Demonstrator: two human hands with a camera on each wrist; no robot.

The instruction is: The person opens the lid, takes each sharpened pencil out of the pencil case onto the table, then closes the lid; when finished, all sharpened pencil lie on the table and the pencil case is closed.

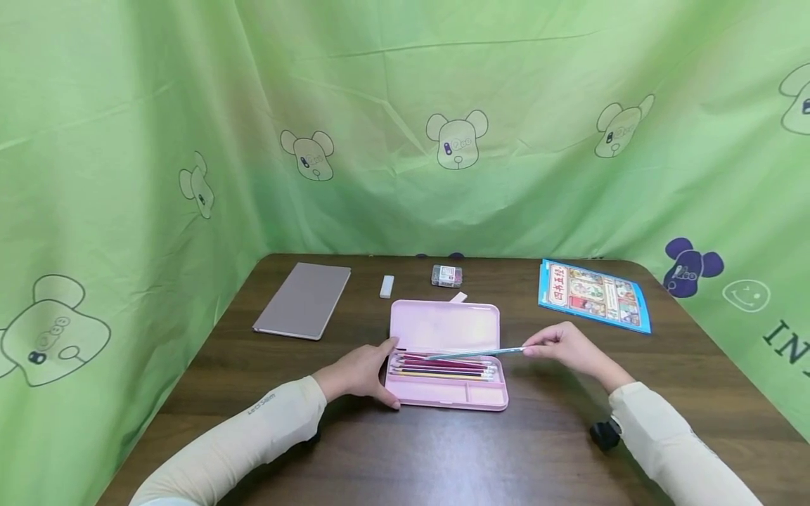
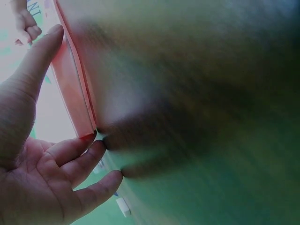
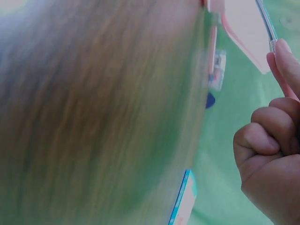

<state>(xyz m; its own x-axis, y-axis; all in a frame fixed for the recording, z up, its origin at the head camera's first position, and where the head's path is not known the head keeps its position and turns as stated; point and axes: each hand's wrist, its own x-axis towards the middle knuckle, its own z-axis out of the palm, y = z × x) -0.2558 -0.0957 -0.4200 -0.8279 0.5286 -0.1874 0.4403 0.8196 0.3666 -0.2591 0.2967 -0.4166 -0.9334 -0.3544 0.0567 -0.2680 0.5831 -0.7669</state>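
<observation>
A pink pencil case [image 1: 446,404] lies with its lid [image 1: 445,325] raised, several pencils [image 1: 443,370] side by side in its long compartment. My left hand [image 1: 359,372] grips the case's left end, thumb at the front edge and forefinger near the hinge. In the left wrist view the thumb [image 2: 47,51] lies along the pink front wall, while the other fingers are spread at the corner. My right hand [image 1: 569,348] pinches one end of a light-blue pencil [image 1: 477,353] between thumb and forefinger. That pencil slants over the others; whether its far end touches them I cannot tell.
Left of the case lies a grey notebook [image 1: 306,299]. A white eraser-like block [image 1: 387,287] and a small clear box [image 1: 446,275] are behind it, with another white piece [image 1: 458,298] by the lid. A blue-edged picture booklet [image 1: 595,295] lies back right, before a green curtain [image 1: 380,211].
</observation>
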